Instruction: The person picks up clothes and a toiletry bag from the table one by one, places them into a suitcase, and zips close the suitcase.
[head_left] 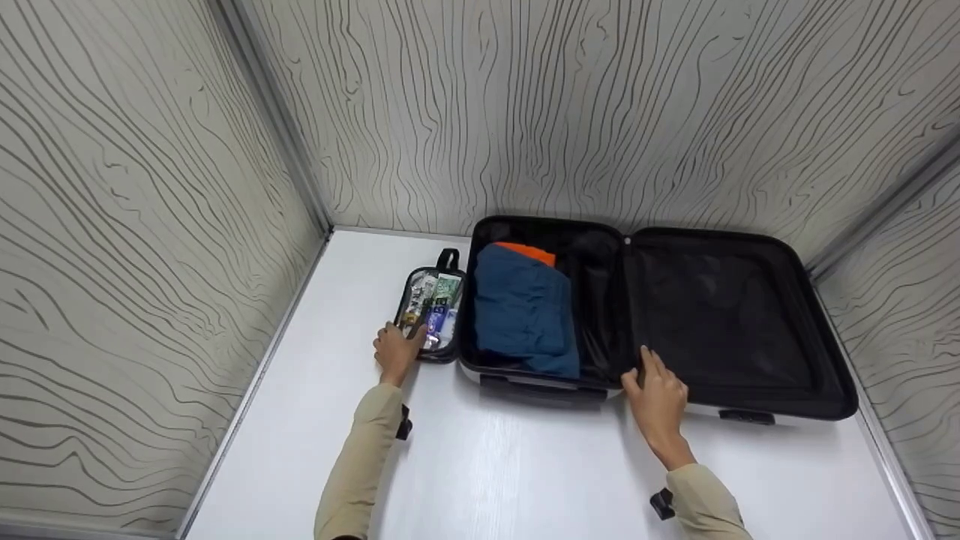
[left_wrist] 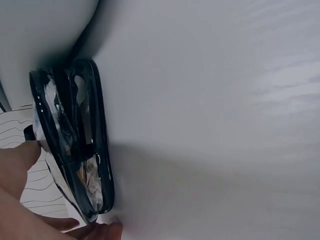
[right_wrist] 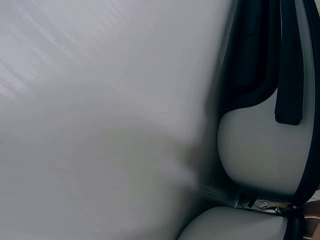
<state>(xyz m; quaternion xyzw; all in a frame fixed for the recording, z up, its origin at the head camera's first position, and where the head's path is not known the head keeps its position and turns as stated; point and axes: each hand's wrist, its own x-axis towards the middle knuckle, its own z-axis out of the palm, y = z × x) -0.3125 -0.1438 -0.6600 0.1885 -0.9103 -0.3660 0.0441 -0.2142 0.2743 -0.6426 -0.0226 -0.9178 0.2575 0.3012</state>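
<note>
A clear toiletry bag (head_left: 441, 300) with black edging and a loop handle lies flat against the suitcase's left side, small tubes and packets showing through it. My left hand (head_left: 397, 350) grips its near left corner, the thumb on top and the fingers around the side; the left wrist view shows the bag's zipped edge (left_wrist: 65, 130). The black-lined suitcase (head_left: 750, 322) is spread wide. Folded blue clothing (head_left: 523, 304) lies in its left half, over an orange piece (head_left: 531, 253). At the near edge by the hinge, my right hand (head_left: 656, 394) rests with fingers extended.
The white tabletop (head_left: 487, 457) extends in front of the suitcase. Patterned panels (head_left: 465, 112) enclose the back and both sides, close behind the suitcase. A dark carry handle (right_wrist: 252, 55) is on the suitcase's near side in the right wrist view.
</note>
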